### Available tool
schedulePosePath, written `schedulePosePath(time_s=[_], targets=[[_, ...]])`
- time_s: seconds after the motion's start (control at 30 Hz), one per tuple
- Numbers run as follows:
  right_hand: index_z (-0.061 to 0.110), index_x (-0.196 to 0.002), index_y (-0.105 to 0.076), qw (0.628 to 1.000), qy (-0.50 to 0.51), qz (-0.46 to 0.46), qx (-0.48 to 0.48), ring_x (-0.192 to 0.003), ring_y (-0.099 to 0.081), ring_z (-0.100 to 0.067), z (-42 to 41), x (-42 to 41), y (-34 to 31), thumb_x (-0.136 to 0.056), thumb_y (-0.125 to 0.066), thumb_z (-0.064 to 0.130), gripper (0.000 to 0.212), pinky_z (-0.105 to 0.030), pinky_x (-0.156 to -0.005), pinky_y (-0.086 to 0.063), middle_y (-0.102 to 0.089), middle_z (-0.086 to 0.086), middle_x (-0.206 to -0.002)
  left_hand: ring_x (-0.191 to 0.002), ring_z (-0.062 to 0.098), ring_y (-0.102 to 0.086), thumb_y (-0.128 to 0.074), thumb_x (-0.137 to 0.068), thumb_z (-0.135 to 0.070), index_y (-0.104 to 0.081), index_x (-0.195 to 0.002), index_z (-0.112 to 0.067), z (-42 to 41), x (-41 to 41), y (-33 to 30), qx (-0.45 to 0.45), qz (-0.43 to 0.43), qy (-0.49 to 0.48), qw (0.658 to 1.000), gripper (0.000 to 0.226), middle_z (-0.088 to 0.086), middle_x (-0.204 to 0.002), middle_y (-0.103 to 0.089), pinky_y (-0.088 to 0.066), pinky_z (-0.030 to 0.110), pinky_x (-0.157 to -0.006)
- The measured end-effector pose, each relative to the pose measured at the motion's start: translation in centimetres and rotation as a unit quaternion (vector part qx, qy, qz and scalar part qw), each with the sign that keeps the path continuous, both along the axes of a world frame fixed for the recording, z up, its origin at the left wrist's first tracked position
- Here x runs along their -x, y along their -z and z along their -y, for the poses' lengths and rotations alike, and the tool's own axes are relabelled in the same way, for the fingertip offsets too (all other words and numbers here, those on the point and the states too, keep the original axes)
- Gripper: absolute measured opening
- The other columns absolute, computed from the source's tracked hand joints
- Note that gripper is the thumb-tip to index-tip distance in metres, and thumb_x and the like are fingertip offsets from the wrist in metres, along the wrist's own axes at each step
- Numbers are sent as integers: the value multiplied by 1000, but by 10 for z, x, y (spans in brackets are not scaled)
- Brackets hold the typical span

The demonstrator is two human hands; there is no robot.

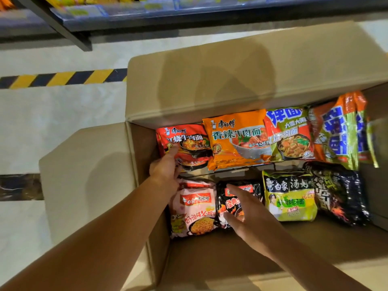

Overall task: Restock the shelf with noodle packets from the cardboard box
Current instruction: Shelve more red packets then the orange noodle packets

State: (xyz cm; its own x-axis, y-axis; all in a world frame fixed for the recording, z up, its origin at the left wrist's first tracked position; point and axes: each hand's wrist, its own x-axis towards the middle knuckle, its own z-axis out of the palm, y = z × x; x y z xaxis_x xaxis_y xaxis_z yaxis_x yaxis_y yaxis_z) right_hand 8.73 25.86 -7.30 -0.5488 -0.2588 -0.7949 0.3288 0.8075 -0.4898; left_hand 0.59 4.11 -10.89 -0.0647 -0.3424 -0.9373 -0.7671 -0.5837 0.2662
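An open cardboard box (210, 85) on the floor holds several noodle packets in two rows. My left hand (165, 166) reaches in at the left, and its fingers grip the lower edge of a red packet (189, 141). My right hand (245, 211) lies spread over a black packet (235, 196) in the near row, with the thumb at its lower edge. Beside these lie an orange packet (237, 137), a pink packet (195, 208), a yellow-green packet (290, 198) and another black one (340, 192). The shelf (189, 15) runs along the top of the view.
The box flaps stand open to the left (88, 181), far side and near side. A black and yellow hazard stripe (63, 77) crosses the pale floor to the left. A dark shelf post (69, 32) comes down near the box's far left.
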Motion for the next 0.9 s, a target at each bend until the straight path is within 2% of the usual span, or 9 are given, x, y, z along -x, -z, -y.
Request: schedulePosePath(time_s=[0.07,0.13,0.23,0.33,0.5,0.6,0.73,0.83,0.9], targets=[[41,-154,-17,1000,0,1,0,-142,-31,-4,9,1,1,-97,-57,41,70,-22,-108,-28,-28,17,-157,-82,15,-70,-78,-83,-17,-60,-120,-8,3,1,-6,3,-20,12,1000,43,11,-107,-71,-56,41,-90],[39,-154,-18,1000,5,2,-4,-138,-37,-7,19,4,-2,-97,-58,40,70,-19,-101,-30,-31,16,-156,-75,15,-72,-78,-82,-7,-56,-122,-4,2,-1,-14,27,-27,43,998,45,12,-102,-71,-59,38,-86],[35,-155,-19,1000,18,13,1,-143,-31,-8,33,7,-11,-97,-59,38,70,-20,-108,-26,-32,12,-157,-76,17,-71,-76,-80,0,-55,-121,-4,2,-6,-42,41,-44,105,993,46,12,-101,-71,-60,29,-63],[32,-154,-24,998,61,32,8,-141,-34,-9,45,11,-20,-96,-61,35,69,-19,-106,-27,-38,10,-155,-76,19,-74,-74,-80,4,-61,-117,-9,14,-10,-83,37,-71,181,980,41,9,-100,-74,-58,24,-58],[29,-155,-26,989,123,77,-14,-140,-40,-15,67,23,-21,-95,-63,36,71,-29,-109,-35,-43,6,-153,-81,18,-75,-69,-85,4,-61,-116,-17,44,-11,-150,5,-150,259,954,39,-7,-89,-76,-60,35,-74],[29,-156,-22,987,143,76,-15,-143,-37,-17,84,28,-15,-94,-65,33,76,-35,-115,-35,-38,2,-157,-97,20,-72,-83,-71,-20,-60,-115,-38,70,-12,-173,49,-180,320,929,54,-12,-103,-72,-56,50,-90],[26,-158,-14,989,133,60,-11,-150,-24,-19,105,35,0,-97,-61,29,78,-31,-117,-26,-21,1,-164,-108,24,-67,-83,-53,-50,-59,-119,-50,104,-14,-183,105,-216,328,914,70,-11,-114,-69,-53,57,-90],[23,-158,-15,980,187,67,-9,-145,-33,-18,117,47,15,-97,-62,24,77,-18,-105,-30,-27,1,-161,-109,26,-66,-93,-59,-30,-59,-116,-53,124,-26,-174,152,-221,320,909,70,-11,-114,-68,-51,60,-91],[20,-156,-22,970,231,71,3,-131,-46,-14,125,53,32,-96,-63,17,72,-12,-94,-38,-42,0,-149,-105,22,-68,-81,-58,-17,-61,-113,-52,135,-38,-163,175,-219,305,910,68,-11,-110,-70,-50,61,-92]])
